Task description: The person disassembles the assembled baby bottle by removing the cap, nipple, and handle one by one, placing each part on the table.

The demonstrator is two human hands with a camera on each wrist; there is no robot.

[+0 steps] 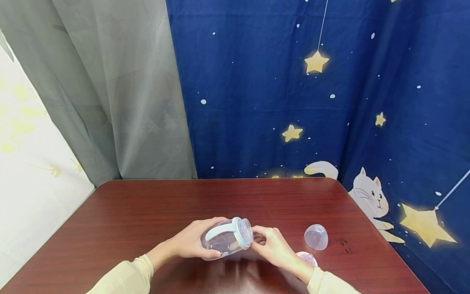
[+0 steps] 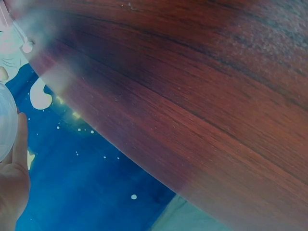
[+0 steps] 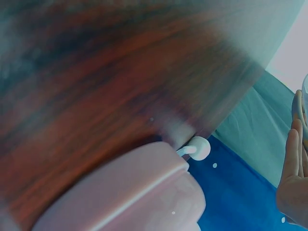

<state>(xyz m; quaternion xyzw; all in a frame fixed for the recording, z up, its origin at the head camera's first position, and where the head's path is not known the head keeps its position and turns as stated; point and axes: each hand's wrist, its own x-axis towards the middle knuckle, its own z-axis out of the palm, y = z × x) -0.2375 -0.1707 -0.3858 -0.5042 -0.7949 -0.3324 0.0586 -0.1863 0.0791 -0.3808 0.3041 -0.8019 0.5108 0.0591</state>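
Note:
A clear baby bottle (image 1: pixel 222 241) with a pale blue handle ring (image 1: pixel 240 234) is held above the table, tilted so its open, threaded mouth faces right. My left hand (image 1: pixel 200 239) grips the bottle body, thumb below and fingers over the top. With curled fingers, my right hand (image 1: pixel 271 247) pinches the edge of the ring beside the mouth; the exact contact is partly hidden. Close by the right wrist lies a pinkish-white bottle top (image 1: pixel 307 258). It looms large in the right wrist view, where a white ball on a thin stem (image 3: pixel 198 148) shows beside it.
A clear dome cap (image 1: pixel 316 237) sits on the dark red wooden table (image 1: pixel 154 204), to the right of the right hand. Behind the table hang a grey curtain (image 1: pixel 147 102) and a blue star-patterned curtain (image 1: pixel 249 102).

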